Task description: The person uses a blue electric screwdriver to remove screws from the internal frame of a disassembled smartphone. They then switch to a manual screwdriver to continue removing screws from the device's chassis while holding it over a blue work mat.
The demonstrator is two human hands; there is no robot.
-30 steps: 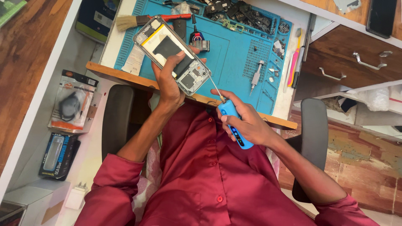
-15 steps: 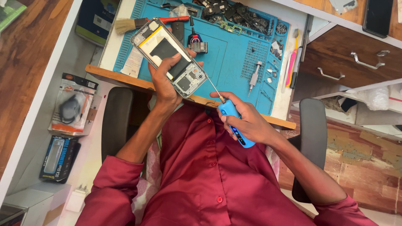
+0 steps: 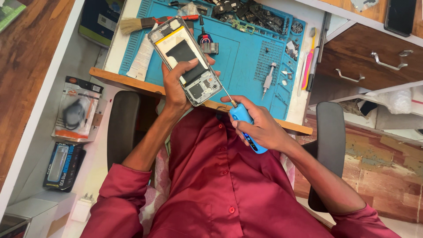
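One opened phone (image 3: 185, 59) gripped in the left hand (image 3: 178, 81); one blue screwdriver (image 3: 246, 126) clasped in the right hand (image 3: 260, 128), tip touching the phone.

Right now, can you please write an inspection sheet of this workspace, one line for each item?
Surface: blue repair mat on a white desk.
Job's things: opened phone, back cover off; blue electric screwdriver, its bit at the phone's lower corner.
Clutter: brush, loose phone parts, spare screwdriver, pink toothbrush.
Hands: left hand grips the phone; right hand holds the screwdriver.
Cables: nothing seen.
Surroundings: wooden drawer, packaged tools at left.
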